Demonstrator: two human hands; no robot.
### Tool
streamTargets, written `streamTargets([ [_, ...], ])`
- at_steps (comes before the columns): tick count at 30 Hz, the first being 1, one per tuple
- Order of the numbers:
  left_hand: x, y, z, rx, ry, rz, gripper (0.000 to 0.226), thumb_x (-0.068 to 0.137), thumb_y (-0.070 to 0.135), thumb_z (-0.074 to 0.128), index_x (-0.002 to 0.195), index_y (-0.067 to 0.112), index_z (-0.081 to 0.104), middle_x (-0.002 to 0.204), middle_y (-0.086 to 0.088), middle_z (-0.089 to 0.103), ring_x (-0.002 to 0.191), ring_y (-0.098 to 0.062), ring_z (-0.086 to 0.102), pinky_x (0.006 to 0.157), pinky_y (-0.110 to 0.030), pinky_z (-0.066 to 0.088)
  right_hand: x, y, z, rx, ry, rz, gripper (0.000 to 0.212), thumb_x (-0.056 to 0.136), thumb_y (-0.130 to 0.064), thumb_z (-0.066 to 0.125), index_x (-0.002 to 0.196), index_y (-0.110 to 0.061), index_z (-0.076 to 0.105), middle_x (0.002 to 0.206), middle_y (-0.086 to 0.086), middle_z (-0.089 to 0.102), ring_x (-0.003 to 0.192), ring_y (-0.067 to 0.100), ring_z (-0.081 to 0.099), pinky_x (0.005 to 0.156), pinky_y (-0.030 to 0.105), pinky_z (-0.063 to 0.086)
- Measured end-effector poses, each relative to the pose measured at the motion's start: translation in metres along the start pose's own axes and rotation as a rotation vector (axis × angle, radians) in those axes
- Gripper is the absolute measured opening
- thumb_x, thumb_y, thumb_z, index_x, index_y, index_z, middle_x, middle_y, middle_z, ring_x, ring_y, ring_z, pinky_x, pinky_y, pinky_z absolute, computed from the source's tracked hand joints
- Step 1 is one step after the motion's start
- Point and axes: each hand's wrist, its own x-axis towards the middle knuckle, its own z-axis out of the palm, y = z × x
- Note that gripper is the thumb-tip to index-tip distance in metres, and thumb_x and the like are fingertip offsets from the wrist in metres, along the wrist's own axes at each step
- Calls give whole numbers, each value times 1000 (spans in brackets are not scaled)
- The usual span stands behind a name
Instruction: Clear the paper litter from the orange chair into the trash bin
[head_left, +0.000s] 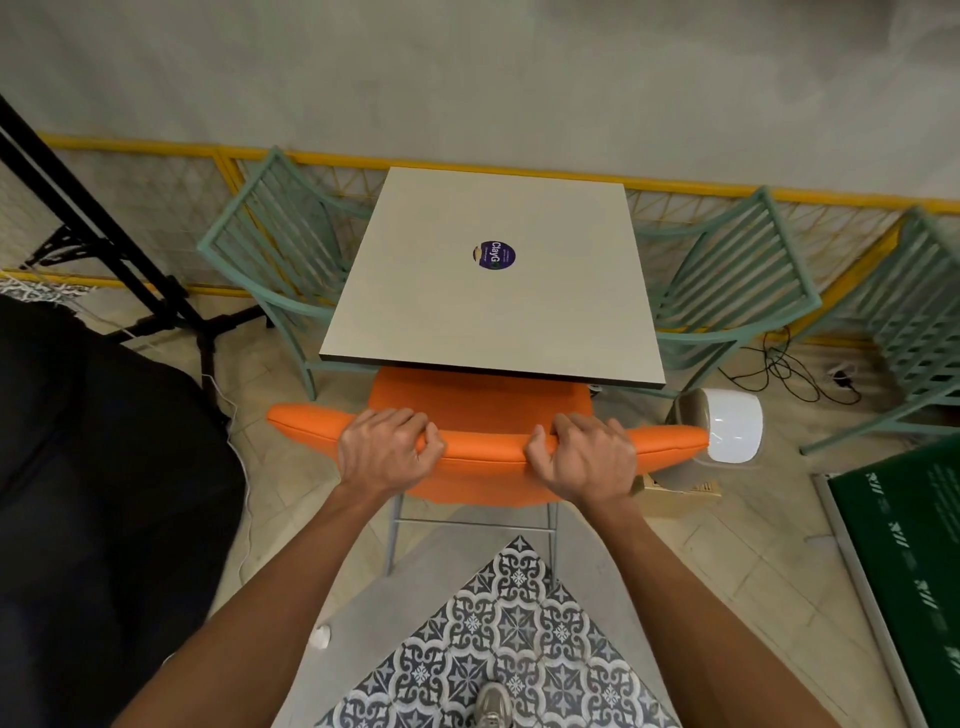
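The orange chair (483, 400) stands pushed under a beige square table (488, 306), its seat mostly hidden by the tabletop. My left hand (387, 449) and my right hand (584, 457) both grip the top edge of the chair's backrest, fingers curled over it. A white trash bin (727, 426) with a grey inside lies tilted just right of the chair. No paper litter shows on the visible strip of seat. A small white scrap (321, 636) lies on the floor near my left forearm.
Green metal chairs (280, 249) (727, 280) flank the table, with another at far right. A black tripod stand (130, 270) and a black cloth are at left. Cables (789, 369) trail on the floor at right, near a green board (914, 561).
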Motion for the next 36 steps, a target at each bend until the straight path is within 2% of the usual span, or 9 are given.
streamTargets([
  [4,-5,6,-8,7,-29,-36,30,93,30,53,69,19,68,65,1,65,58,-23,61,59,-36,41,-4,-3,-7,3,-13,-7,45,95,-47,49,62,-19,62,62,1,64,55,26,59,62,36,44],
  [13,-4,9,-19,14,-230,-103,37,97,38,44,78,21,71,73,2,68,69,-24,64,76,-40,47,-1,-10,-24,-74,-261,25,57,100,-54,35,69,-22,70,70,-1,71,63,23,62,75,36,49],
  [19,8,19,-36,48,-435,-184,51,98,49,32,76,23,70,75,3,69,74,-21,65,86,-40,48,8,-18,-45,-78,-404,46,63,102,-57,30,83,-17,75,85,12,76,78,33,71,84,41,50],
  [21,14,21,-40,20,-492,-215,56,97,53,25,83,23,71,85,1,73,84,-22,67,92,-41,47,13,-22,-48,-37,-440,65,66,103,-59,28,92,-16,76,95,15,77,88,36,72,88,43,53],
  [23,18,19,-39,-34,-524,-222,57,99,55,24,104,24,72,110,-3,75,109,-22,66,101,-43,46,18,-32,-49,-19,-475,69,66,103,-59,26,102,-15,76,106,16,77,101,36,70,99,47,50],
  [25,22,16,-38,-74,-551,-222,64,102,56,27,145,19,56,152,-7,57,146,-23,45,119,-45,36,22,-44,-47,-30,-476,83,68,104,-58,26,124,-11,71,128,18,72,129,36,60,113,50,40],
  [27,32,13,-41,-88,-575,-199,73,106,54,25,167,14,22,174,-7,22,163,-22,12,131,-45,16,30,-56,-49,-10,-487,88,76,106,-57,22,153,-5,50,159,20,50,157,36,32,127,53,24],
  [31,77,2,-64,-21,-417,-160,72,110,44,21,168,11,-7,176,-9,-8,163,-24,-12,133,-46,1,71,-77,-75,10,-412,40,79,110,-55,13,170,-4,5,178,17,4,166,32,-6,134,50,0],
  [36,160,-12,-123,37,-190,-103,73,103,38,9,165,6,-14,173,-14,-19,161,-29,-17,132,-48,0,150,-98,-138,32,-205,-9,74,113,-49,12,168,-3,-7,178,16,-8,165,30,-11,134,47,-4],
])
